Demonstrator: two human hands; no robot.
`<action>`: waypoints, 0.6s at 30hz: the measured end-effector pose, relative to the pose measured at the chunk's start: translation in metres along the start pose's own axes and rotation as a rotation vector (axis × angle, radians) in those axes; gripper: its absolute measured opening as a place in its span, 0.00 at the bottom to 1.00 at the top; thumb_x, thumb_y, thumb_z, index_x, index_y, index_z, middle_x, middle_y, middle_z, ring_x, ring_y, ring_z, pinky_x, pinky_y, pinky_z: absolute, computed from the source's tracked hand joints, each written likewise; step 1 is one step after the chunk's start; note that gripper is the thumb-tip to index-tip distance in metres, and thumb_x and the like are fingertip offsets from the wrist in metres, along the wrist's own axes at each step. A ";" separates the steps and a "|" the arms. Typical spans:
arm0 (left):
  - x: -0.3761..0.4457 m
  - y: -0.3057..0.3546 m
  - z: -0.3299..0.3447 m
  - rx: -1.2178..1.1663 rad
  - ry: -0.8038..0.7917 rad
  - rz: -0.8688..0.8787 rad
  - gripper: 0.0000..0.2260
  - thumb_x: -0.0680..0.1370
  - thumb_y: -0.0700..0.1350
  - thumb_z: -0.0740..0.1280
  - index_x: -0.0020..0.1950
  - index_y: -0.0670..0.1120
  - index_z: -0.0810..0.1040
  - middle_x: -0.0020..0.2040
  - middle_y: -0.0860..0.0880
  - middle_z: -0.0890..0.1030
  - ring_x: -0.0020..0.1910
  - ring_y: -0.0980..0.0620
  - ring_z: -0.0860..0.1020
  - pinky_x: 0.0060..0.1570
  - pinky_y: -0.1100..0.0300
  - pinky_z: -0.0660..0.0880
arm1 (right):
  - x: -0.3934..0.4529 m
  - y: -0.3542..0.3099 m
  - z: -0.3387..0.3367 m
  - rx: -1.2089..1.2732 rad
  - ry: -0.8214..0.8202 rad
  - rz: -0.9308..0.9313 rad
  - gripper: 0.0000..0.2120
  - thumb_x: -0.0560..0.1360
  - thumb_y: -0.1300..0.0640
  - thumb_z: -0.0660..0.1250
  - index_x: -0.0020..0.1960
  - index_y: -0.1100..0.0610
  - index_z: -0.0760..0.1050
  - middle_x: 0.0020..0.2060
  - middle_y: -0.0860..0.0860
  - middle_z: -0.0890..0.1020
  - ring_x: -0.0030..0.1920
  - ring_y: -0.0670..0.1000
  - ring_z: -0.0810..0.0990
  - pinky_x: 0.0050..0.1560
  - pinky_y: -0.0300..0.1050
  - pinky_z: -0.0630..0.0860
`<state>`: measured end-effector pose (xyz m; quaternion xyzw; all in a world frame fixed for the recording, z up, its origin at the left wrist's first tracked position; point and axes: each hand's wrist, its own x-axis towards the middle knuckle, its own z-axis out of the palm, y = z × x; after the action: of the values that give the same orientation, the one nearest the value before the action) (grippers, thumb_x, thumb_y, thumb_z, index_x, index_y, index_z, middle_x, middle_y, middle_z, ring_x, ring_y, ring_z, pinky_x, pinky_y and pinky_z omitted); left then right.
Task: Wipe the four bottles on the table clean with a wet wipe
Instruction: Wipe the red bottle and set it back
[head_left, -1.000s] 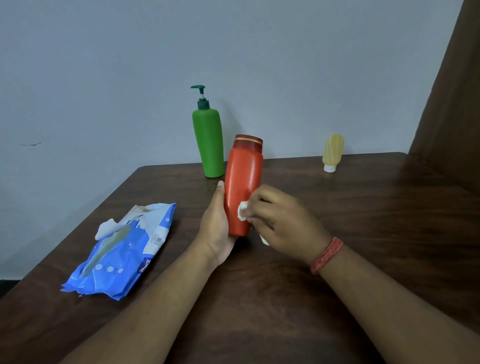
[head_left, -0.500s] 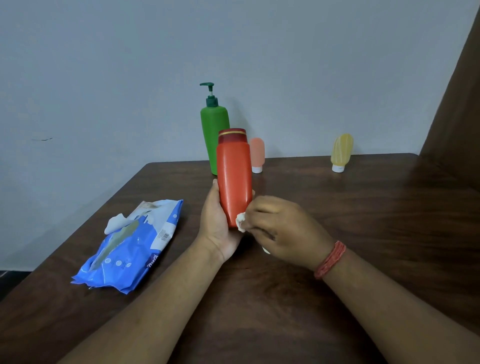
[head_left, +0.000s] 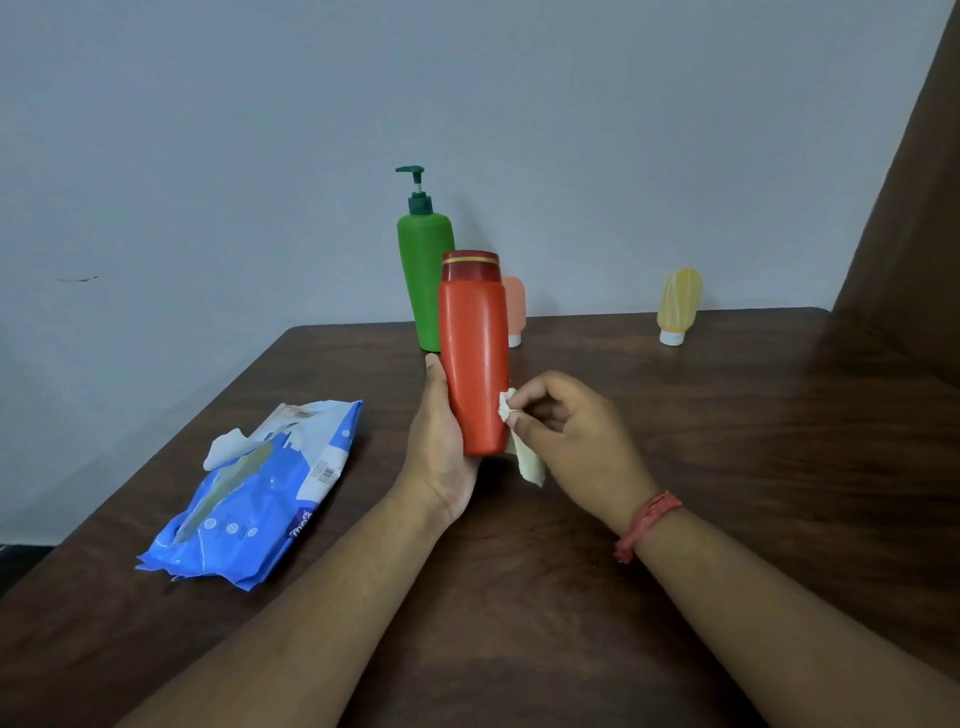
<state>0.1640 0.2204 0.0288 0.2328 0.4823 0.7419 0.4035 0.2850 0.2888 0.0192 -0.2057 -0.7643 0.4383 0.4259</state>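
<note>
My left hand (head_left: 441, 447) grips the lower part of a tall red bottle (head_left: 475, 353) and holds it upright above the table. A crumpled white wet wipe (head_left: 522, 447) is pinched in my right hand (head_left: 571, 436) and pressed against the bottle's lower right side. Behind the red bottle stands a green pump bottle (head_left: 423, 275) at the table's far edge. A small peach bottle (head_left: 516, 312) shows partly behind the red one. A small yellow bottle (head_left: 678, 306) stands cap-down at the far right.
A blue wet-wipe pack (head_left: 260, 493) lies on the dark wooden table (head_left: 727, 467) to the left, with a white wipe sticking out of its opening. A grey wall runs behind the table. A brown panel rises at the right.
The red bottle went from tilted to upright in my left hand. My right hand slid the wipe from the bottle's front round to its lower right side, and more of the wipe now hangs free.
</note>
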 end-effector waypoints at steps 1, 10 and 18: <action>0.001 0.000 -0.001 0.039 0.001 0.017 0.25 0.82 0.65 0.50 0.65 0.51 0.76 0.58 0.45 0.84 0.59 0.47 0.83 0.64 0.45 0.77 | 0.000 0.000 0.001 0.108 -0.014 0.087 0.07 0.76 0.63 0.72 0.45 0.52 0.79 0.47 0.46 0.84 0.50 0.45 0.84 0.55 0.47 0.81; 0.008 0.000 -0.003 0.289 -0.030 0.125 0.29 0.80 0.68 0.43 0.60 0.54 0.76 0.50 0.51 0.87 0.52 0.53 0.85 0.56 0.52 0.81 | 0.003 0.011 0.004 0.276 -0.017 0.172 0.11 0.71 0.61 0.75 0.43 0.47 0.76 0.48 0.55 0.83 0.50 0.55 0.83 0.52 0.55 0.82; 0.013 -0.007 -0.002 0.652 0.088 0.207 0.21 0.85 0.60 0.48 0.57 0.47 0.72 0.51 0.44 0.79 0.43 0.56 0.76 0.41 0.64 0.72 | 0.007 0.023 0.001 -0.201 0.101 -0.013 0.12 0.70 0.66 0.74 0.41 0.52 0.75 0.45 0.46 0.77 0.46 0.47 0.79 0.47 0.41 0.78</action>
<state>0.1581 0.2318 0.0212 0.3651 0.6846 0.5952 0.2093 0.2787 0.3056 0.0026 -0.2642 -0.7832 0.3458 0.4441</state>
